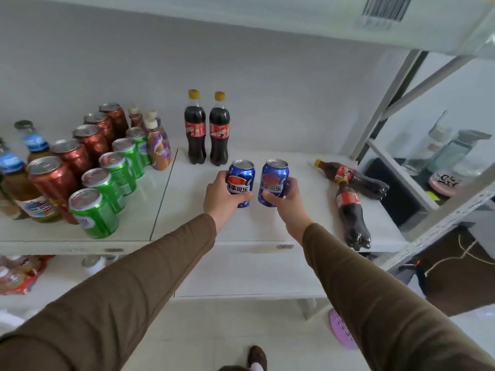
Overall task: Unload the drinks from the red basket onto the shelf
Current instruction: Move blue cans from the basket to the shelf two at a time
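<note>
My left hand (222, 195) grips a blue cola can (242, 174), and my right hand (285, 202) grips a second blue cola can (274, 178). Both cans are upright, side by side over the middle of the white shelf (267, 231). Behind them two cola bottles (207, 129) with yellow caps stand near the back wall. To the right, two more cola bottles (352, 194) lie on their sides. The red basket is not in view.
Rows of red cans (72, 156), green cans (107, 183), tea bottles (24, 183) and coffee bottles (158, 145) fill the shelf's left part. A shelf board (241, 20) hangs overhead. A metal frame post (385, 103) stands right. A lower shelf (241, 277) sits below.
</note>
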